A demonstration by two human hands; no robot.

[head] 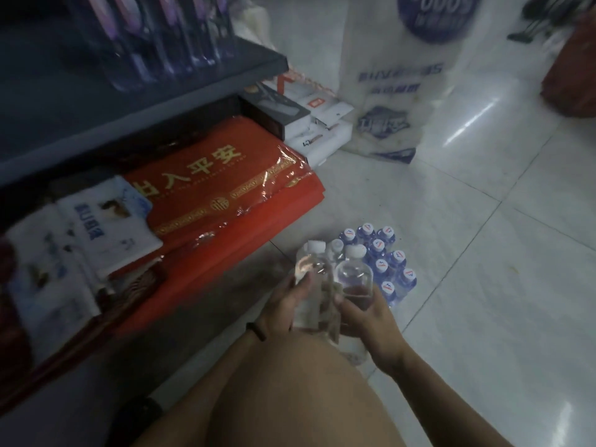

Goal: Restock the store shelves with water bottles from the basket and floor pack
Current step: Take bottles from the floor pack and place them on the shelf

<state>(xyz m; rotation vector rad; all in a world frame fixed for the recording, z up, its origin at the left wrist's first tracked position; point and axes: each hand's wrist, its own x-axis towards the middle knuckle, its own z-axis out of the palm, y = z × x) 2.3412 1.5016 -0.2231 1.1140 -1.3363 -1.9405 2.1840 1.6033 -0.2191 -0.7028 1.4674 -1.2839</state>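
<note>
Water bottles (353,274): left grip (280,308), right grip (371,321) both curled round them; red mat (206,188) reads 出入平安.

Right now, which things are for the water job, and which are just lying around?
For the job: left hand and right hand gripping the held bottles, floor pack, shelf.
Lying around: red mats, white boxes, plastic bag.

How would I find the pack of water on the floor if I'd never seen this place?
Look at the white tiled floor right of the dark shelf unit. Just beyond the left hand and right hand stands the floor pack. Its bottles are blue with a logo on each white cap, unlike the clear bottles in the hands.
</note>
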